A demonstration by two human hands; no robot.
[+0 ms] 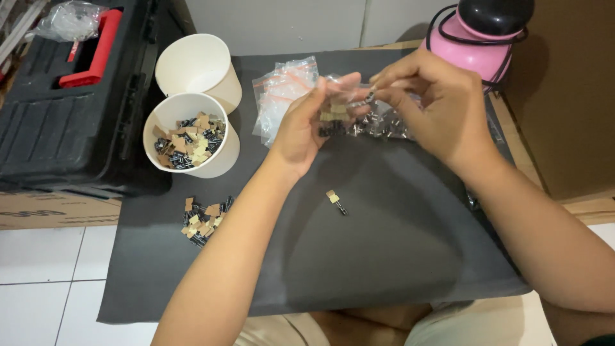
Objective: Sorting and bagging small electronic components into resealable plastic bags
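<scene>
While both hands were raised over the dark mat, the head view showed these facts.

Left hand [306, 125]: it was closed around a small clear plastic bag [338, 110], thumb on top, fingers under it.
Bag position: above the far middle of the grey mat [384, 256], between the two hands, not lying on it.
Bag direction: its long axis seemed to go left to right, with the open end toward the right hand; I could not tell this exactly.
Right hand [435, 102]: fingertips were pinched on a small dark component [371, 96] at the mouth of the bag.
Loose component [336, 201]: it lay alone on the mat, tan end up-left, dark end down-right.
Heap of components [204, 221]: near the left edge of the mat.
Paper cups: one filled cup [192, 136] and one empty cup [198, 67] behind it, touching.
Spare bags [282, 96]: a pile just left of the hands.
Other things: a black toolbox [64, 109] at left, a pink bottle [477, 38] at the far right.
</scene>
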